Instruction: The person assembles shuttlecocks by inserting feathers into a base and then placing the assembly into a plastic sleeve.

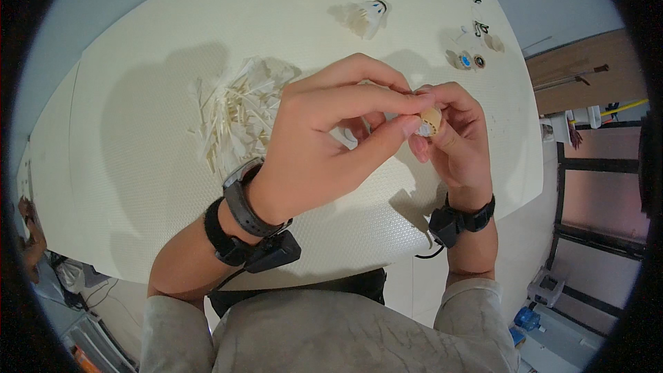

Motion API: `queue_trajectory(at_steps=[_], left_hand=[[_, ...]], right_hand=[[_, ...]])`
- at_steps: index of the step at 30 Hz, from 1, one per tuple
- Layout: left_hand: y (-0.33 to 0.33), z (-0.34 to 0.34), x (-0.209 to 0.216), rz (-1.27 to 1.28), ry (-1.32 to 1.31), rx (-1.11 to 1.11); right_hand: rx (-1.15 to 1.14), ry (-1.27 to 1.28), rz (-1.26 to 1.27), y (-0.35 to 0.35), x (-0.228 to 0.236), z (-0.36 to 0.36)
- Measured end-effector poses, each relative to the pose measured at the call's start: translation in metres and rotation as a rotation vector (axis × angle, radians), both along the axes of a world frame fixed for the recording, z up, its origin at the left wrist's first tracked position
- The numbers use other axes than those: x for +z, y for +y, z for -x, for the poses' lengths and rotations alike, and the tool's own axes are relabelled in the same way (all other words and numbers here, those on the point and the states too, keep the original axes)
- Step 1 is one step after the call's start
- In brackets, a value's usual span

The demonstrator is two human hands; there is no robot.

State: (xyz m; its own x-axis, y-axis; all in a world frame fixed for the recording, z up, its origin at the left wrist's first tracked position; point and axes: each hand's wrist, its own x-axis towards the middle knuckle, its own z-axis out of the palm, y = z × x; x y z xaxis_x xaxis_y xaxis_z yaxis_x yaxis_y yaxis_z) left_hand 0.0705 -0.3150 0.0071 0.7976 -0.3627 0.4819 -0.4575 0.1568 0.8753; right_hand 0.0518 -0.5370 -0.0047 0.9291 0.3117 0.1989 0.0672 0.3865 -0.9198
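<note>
Two hands [324, 131] [461, 141] pinch a shuttlecock base [431, 121] over a textured white table [338, 231], floor [423, 287] below.

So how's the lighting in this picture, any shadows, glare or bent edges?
Head view: a broad shadow darkens the white table left of the feather pile; head view: pale sheen shows toward the table's near edge; head view: table edges bow and the rim goes black; head view: the cork between left hand and right hand is small, fine detail hard to read.
</note>
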Motion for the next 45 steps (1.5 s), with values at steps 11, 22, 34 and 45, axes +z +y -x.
queue_trajectory(at_steps=[11, 22, 34, 45], left_hand=[[-0.002, 0.001, -0.006, 0.03, 0.046, -0.004], [0.022, -0.023, 0.011, -0.078, 0.198, 0.302], [0.016, -0.025, -0.003, -0.083, 0.146, 0.326], [0.023, -0.018, -0.015, -0.609, -0.036, 0.131]], right_hand=[[-0.018, -0.017, 0.032, 0.0, -0.003, -0.001], [-0.422, -0.421, 0.907, 0.016, -0.001, -0.007], [-0.383, -0.651, 1.181, 0.019, 0.0, -0.012], [-0.284, -0.134, 1.048, 0.011, 0.019, -0.008]])
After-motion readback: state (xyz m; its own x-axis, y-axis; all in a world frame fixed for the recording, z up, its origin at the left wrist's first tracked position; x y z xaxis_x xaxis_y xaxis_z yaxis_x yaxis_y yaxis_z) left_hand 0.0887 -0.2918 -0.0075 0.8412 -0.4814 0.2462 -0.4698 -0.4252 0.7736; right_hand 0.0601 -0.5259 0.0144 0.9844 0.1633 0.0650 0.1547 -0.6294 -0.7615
